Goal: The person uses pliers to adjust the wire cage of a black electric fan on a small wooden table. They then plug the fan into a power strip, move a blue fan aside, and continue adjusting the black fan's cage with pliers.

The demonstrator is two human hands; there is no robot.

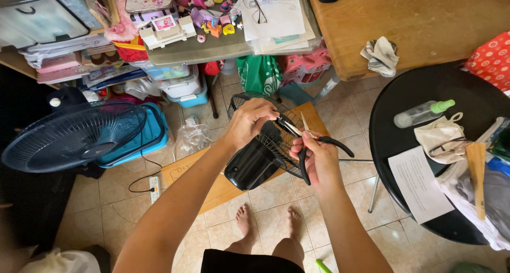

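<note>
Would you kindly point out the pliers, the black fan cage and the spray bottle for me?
pliers (pixel 304 164): head view, on the lower black handle.
black fan cage (pixel 264 145): head view, on the wire grille.
spray bottle (pixel 419 113): head view, on the clear body.

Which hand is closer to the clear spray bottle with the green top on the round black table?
The right hand, holding black-handled pliers, is nearer the spray bottle. The left hand grips the black wire fan grille, farther from it.
</note>
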